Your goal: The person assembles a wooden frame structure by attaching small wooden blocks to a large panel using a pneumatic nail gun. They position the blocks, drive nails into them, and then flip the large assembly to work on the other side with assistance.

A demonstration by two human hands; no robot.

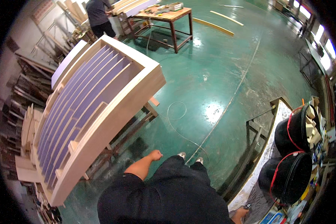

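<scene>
My left hand (155, 155) hangs over the floor in front of me, its fingers curled in and nothing visible in them. To its left stands a large curved wooden frame (112, 119) with several long slats across a purple-grey panel. My right hand (241, 213) is low at the right, on the near end of a paint-smeared workbench (246, 190). Its fingers are closed around a small dark object (247, 206), perhaps a tool, mostly hidden by the hand. Nearby on the bench lie two black round bags (285, 177) with red straps.
The far black bag holds wood offcuts (313, 128). A thin hose (175, 119) loops across the green floor (220, 74) by my feet. Ahead stands a metal-legged table (168, 15) with tools. Another person (98, 16) works at the back left. Lumber (33, 86) lines the left wall.
</scene>
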